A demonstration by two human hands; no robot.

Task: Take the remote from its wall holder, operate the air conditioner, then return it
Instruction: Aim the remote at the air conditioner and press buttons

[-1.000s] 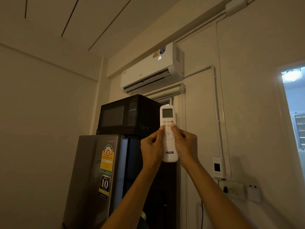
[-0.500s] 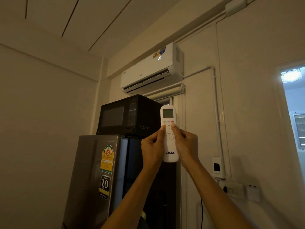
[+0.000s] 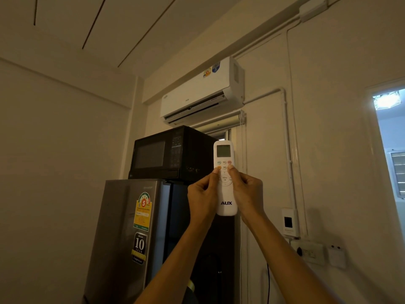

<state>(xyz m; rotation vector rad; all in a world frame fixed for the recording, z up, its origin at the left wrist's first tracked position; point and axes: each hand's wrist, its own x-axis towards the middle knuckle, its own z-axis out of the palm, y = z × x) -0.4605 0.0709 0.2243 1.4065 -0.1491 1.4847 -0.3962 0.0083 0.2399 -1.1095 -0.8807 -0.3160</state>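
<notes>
1. We hold the white remote (image 3: 225, 178) up in front of us with both hands. It stands upright and its top end points up toward the air conditioner (image 3: 200, 93) high on the wall.
2. Our left hand (image 3: 202, 195) is wrapped around the left side of the remote, and our right hand (image 3: 246, 193) is wrapped around the right side. Both hands are closed on it.
3. Both thumbs rest on the buttons just under the little screen. The left thumb sits on an orange button. The right thumb sits just under a red one.
4. Something has changed. A moment ago, lit numbers glowed on the front of the air conditioner. Now that spot is dark. The remote's screen looks blank too.
5. We think this means the button press worked and the machine got our signal. It may have turned off, but we cannot be sure.
6. The remote has hardly moved. It is still held in front of the black microwave (image 3: 173, 154) that sits on the grey fridge (image 3: 131, 227).
7. So the middle part of the job looks about done. What is left is to put the remote back in its wall holder (image 3: 289, 222), which we think is the small white box low on the right wall.
</notes>
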